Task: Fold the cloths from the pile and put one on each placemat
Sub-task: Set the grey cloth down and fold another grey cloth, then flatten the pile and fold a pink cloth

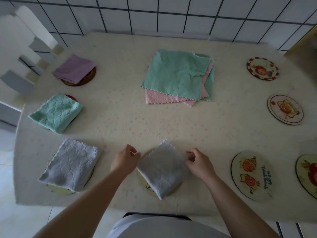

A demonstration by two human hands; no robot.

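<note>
head view, looking down on the counter (120,117), which is covered by a pale cloth with small pink marks.

near edge, centre: a folded grey cloth (163,170) lies on a round placemat (145,184), turned so its corners point away and toward the person. left hand (124,161) at the cloth's left corner, fingers curled, grip pinching the edge there. right hand (199,164) at the right corner, thumb and forefinger pinching the cloth's edge.

left side, three more folded cloths, each on a round mat mostly hidden beneath:
- second grey cloth (71,164), near left, just beside the left hand but apart from it.
- green cloth (55,113), further back.
- purple cloth (74,68), far left, on a dark brown mat (90,77).

centre back: the pile (178,76), unfolded, a green cloth on top, pink beneath showing at the near and right edges, another green layer showing at the far right.

right side: four bare placemats with cartoon prints, far right (262,68), mid right (285,109), near right (251,175), and one cut off by the frame edge (308,174).

tiled wall (171,14) behind the counter.
</note>
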